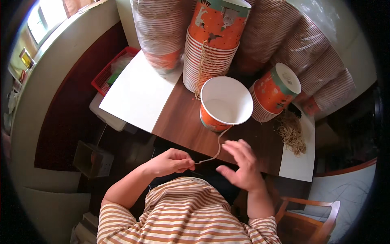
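Observation:
An orange paper bucket (226, 101) with a white inside stands upright near the table's front edge. From its near rim hangs a tan cord (219, 147), which curves down toward me. My left hand (175, 161) pinches the loose end of this cord between thumb and fingertips. Close beside the cord, my right hand (242, 163) is held with its fingers apart and nothing in them. Behind the bucket rises a tall stack of nested buckets (213, 57), with tan cords draped down its side. A shorter stack (275, 92) stands upside down to the right.
A tangled bundle of tan cords (292, 134) lies at the right of the brown tabletop (178, 118). Plastic-wrapped bucket stacks (158, 32) stand at the back. A red basket (101, 77) is beyond the white board (140, 93) at left. A wooden chair (308, 217) stands lower right.

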{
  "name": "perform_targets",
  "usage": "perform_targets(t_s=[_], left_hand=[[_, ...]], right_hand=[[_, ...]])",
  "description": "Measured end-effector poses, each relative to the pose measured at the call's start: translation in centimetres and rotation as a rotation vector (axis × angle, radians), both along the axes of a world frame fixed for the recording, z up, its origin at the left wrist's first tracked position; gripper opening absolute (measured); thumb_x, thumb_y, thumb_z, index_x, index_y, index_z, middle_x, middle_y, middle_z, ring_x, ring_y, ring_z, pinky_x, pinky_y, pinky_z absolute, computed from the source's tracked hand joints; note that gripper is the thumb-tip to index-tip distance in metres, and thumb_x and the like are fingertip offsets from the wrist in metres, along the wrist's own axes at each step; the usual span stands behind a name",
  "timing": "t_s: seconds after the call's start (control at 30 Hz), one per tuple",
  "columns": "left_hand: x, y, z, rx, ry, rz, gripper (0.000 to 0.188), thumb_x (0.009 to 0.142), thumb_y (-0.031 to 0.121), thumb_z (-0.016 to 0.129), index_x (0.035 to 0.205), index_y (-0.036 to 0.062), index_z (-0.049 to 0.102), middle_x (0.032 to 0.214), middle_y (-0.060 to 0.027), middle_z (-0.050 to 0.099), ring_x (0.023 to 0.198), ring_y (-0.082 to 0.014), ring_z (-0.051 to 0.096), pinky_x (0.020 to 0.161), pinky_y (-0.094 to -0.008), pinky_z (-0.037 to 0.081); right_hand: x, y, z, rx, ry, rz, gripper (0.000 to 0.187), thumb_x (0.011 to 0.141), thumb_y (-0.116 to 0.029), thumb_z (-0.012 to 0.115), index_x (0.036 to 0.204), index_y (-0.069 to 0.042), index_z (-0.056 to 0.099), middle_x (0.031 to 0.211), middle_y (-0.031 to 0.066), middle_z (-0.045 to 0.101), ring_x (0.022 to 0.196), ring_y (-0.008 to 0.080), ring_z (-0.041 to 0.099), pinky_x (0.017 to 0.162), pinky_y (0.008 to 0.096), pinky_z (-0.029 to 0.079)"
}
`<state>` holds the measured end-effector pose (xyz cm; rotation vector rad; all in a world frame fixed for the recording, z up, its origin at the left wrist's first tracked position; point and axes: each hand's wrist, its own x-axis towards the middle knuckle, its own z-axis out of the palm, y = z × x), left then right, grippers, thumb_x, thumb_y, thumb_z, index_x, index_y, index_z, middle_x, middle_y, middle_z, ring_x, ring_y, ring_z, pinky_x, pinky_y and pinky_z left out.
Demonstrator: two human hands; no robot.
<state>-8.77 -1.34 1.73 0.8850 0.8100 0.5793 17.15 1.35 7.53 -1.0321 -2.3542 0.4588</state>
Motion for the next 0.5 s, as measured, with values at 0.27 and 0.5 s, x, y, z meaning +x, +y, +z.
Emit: perform_targets(t_s=[0.27, 0.5], left_hand=[[3.5, 1.8, 2.0, 0.071, 0.018, -0.064, 0.029, 0.095, 0.026, 0.05, 0.091, 0.0005, 0.064, 0.074, 0.0003, 0.058, 0.061, -0.0055, 0.046, 0.056, -0.0202, 0.039], [2.6, 1.8, 1.1, -0.208, -0.215, 0.046, 0.04, 0.097, 0.03, 0.044, 0.103, -0.0043, 0.062, 0.081, -0.0084, 0.061, 0.064, -0.012, 0.05, 0.061, -0.0241, 0.042]], right_hand=[[-3.7, -0.8, -2.6, -0.311, 0.344, 0.1, 0.039, 0.075, 0.0, 0.069, 0.112, -0.002, 0.057, 0.094, 0.012, 0.061, 0.08, 0.021, 0.062, 0.068, 0.0291, 0.05], [-2.9, -0.4, -3.3, -0.155, 0.398, 0.016, 0.013, 0.077, 0.003, 0.067, 0.089, -0.001, 0.065, 0.077, 0.01, 0.063, 0.066, 0.019, 0.061, 0.058, 0.0277, 0.049]])
